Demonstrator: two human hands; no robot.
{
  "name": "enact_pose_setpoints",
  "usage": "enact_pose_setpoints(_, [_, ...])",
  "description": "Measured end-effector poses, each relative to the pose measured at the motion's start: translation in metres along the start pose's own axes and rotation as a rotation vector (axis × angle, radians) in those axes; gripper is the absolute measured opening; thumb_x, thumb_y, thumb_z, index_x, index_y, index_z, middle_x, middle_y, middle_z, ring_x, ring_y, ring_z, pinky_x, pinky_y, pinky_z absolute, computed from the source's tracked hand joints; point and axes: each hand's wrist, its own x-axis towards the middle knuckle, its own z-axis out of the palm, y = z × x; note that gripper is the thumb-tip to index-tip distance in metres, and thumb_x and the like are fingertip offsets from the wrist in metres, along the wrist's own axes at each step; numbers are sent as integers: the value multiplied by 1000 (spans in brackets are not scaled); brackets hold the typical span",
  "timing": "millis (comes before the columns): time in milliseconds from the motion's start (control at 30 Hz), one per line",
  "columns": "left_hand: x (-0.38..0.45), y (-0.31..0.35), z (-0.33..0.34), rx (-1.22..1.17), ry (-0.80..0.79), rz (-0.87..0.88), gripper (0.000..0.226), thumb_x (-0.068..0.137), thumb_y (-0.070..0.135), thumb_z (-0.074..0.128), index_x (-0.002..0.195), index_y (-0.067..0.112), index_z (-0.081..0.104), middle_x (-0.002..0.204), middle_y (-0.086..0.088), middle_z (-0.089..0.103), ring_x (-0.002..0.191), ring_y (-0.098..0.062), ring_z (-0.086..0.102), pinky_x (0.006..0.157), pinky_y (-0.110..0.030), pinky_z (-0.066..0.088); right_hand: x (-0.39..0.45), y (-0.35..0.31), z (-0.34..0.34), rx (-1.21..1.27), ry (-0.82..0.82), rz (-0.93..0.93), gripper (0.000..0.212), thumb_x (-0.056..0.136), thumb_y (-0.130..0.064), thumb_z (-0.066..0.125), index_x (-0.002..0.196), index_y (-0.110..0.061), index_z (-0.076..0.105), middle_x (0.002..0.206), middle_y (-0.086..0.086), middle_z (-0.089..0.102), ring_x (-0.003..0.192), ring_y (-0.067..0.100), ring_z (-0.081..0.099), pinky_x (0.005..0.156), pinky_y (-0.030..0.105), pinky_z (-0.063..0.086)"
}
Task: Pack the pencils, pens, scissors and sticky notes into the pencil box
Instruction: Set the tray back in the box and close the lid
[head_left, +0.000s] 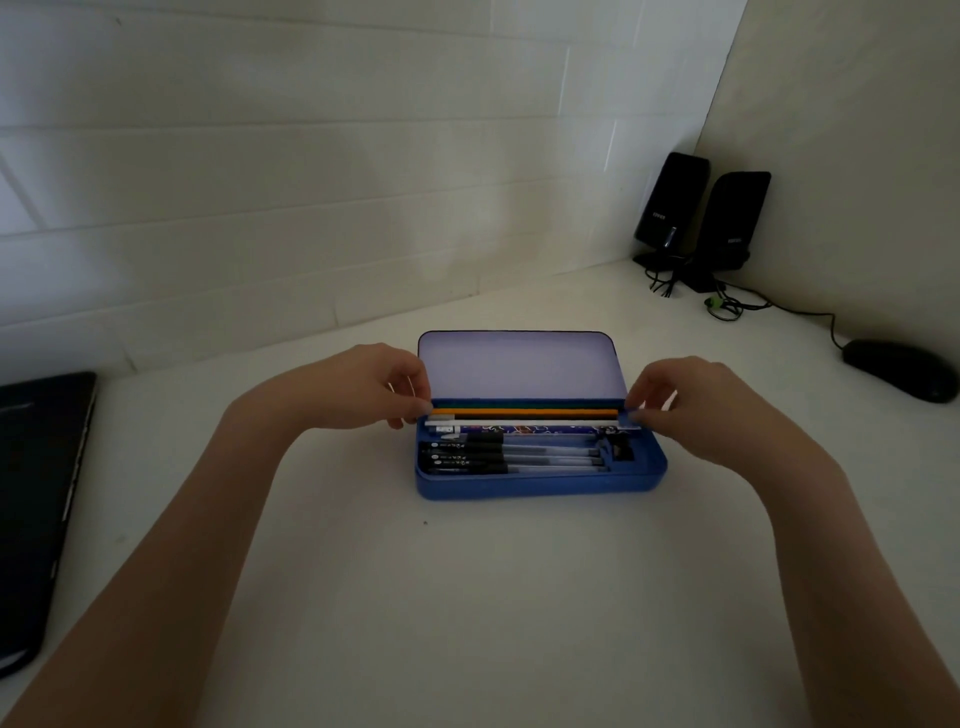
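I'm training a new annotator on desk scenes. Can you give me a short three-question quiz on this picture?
1. True or false: the lid of the pencil box is shut.
2. Which lies nearest the person inside the box? A) the orange pencil B) the black-capped pens C) the green pencil
3. Where do the left hand and right hand sit relative to the box?

Key:
1. False; it stands open.
2. B.
3. One at each short end, fingers at the ends of the long items in the back half.
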Motion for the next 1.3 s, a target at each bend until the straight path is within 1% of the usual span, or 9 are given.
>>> enact_pose_setpoints(100, [0, 0, 0, 10, -2, -4, 9, 86, 20, 62, 86, 12, 64, 81, -2, 69, 71, -14, 66, 77, -29, 51, 2, 2, 2, -16, -58, 18, 10, 76, -26, 73, 84, -22, 67, 86, -1, 63, 78, 17, 58, 79, 39, 53])
enact_pose_setpoints(233, [-1, 1, 0, 19, -5, -4, 8, 86, 21, 62, 85, 13, 64, 80, -1, 69, 71, -13, 66, 77, -29, 51, 3, 3, 5, -1, -39, 6, 12, 74, -26, 75, 69, -27, 64, 81, -3, 63, 74, 16, 57, 75, 39, 53])
enact_pose_setpoints(400, [-1, 2, 0, 32, -13, 1, 7, 86, 22, 62, 82, 16, 63, 76, 4, 67, 71, -12, 66, 81, -34, 51, 4, 1, 6, 44, -60, -28, 11, 73, -25, 77, 71, -23, 66, 81, 3, 62, 67, 15, 52, 64, 32, 46])
enact_pose_setpoints(533, [-1, 1, 0, 41, -13, 6, 7, 86, 22, 62, 79, 18, 61, 75, 5, 67, 71, -13, 66, 81, -35, 52, 4, 0, 7, 49, -49, -44, 15, 72, -27, 77, 66, -25, 63, 82, 4, 64, 68, 17, 53, 68, 38, 50])
enact_pose_setpoints(633, [-1, 1, 0, 33, -19, 11, 8, 86, 22, 62, 77, 20, 61, 75, 5, 67, 71, -13, 66, 80, -34, 51, 3, -1, 4, 78, -37, -42, 17, 71, -30, 78, 64, -26, 63, 76, 0, 62, 68, 14, 53, 66, 34, 47])
enact_pose_setpoints(800, [-1, 0, 0, 33, -18, 17, 7, 85, 22, 62, 79, 19, 61, 75, 5, 66, 70, -12, 66, 79, -33, 51, 2, -10, 8, 43, -122, -73, 11, 73, -29, 77, 69, -22, 68, 68, -4, 59, 64, 11, 51, 62, 27, 44])
enact_pose_setpoints(967, [0, 0, 1, 32, -13, 17, 7, 85, 21, 62, 81, 16, 62, 73, 6, 66, 67, -11, 65, 79, -33, 51, -1, -18, 11, 114, -170, -138, 4, 81, -22, 70, 79, -18, 71, 63, -6, 57, 56, 7, 48, 54, 17, 37])
enact_pose_setpoints(1200, [2, -2, 1, 7, -18, 10, 6, 86, 20, 62, 82, 14, 63, 75, 3, 67, 67, -11, 65, 79, -33, 51, -1, -18, 11, 149, -198, -172, 5, 84, -21, 67, 81, -21, 70, 65, -6, 60, 56, 7, 50, 55, 16, 39])
enact_pose_setpoints(1300, [2, -2, 0, -11, -19, 10, 7, 87, 17, 60, 81, 14, 62, 75, 2, 67, 67, -13, 65, 71, -27, 50, 1, -10, 7, 168, -133, -133, 6, 84, -20, 66, 80, -21, 71, 73, -5, 65, 67, 10, 57, 60, 19, 43])
